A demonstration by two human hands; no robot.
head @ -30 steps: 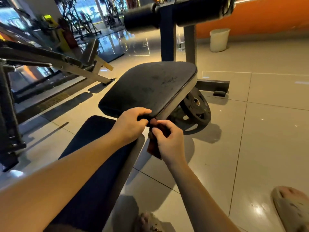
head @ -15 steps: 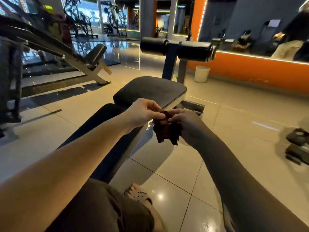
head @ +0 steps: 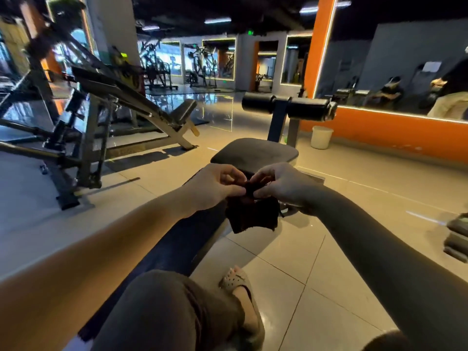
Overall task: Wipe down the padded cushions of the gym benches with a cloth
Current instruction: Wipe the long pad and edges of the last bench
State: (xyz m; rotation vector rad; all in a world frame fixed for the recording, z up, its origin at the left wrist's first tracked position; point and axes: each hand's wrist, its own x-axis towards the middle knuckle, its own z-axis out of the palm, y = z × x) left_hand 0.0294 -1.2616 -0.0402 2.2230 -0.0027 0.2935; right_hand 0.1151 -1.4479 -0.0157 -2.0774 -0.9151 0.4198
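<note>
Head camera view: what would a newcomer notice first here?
At centre, the left hand and right hand pinch a dark red cloth in front of the black seat cushion. Beyond it, padded rollers stand on a post, and a bright orange wall with a white bin runs along the right.

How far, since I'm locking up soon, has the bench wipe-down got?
Done: no pad shows clear wipe marks, so I cannot tell. In hand: the left hand and right hand pinch the cloth in the air, off every cushion. Left: likely the seat pad, back pad, rollers and the incline bench beyond.
</note>
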